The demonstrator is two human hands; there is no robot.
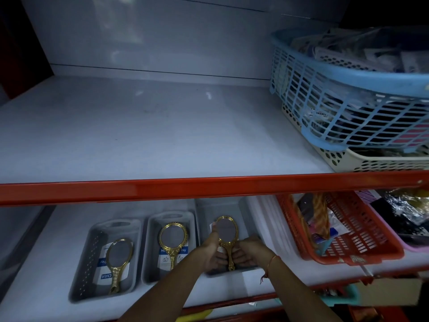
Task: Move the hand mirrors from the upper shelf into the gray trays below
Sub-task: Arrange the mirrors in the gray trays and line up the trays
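Note:
Three gray trays stand side by side on the lower shelf. The left tray (88, 259) holds a gold hand mirror (119, 261) lying flat. A second gold mirror (173, 239) lies in the middle tray (152, 249). Over the right tray (206, 212) my left hand (212, 251) and my right hand (249, 251) both grip the handle of a third gold mirror (227, 230), its oval face tilted up toward me. The upper shelf (139, 140) shows no mirrors on its white surface.
A blue basket (348, 98) full of packets sits on a cream perforated tray (362, 161) at the upper shelf's right. A red shelf edge (185, 189) crosses the view. A red basket (343, 231) and a pink one (408, 245) stand right of the gray trays.

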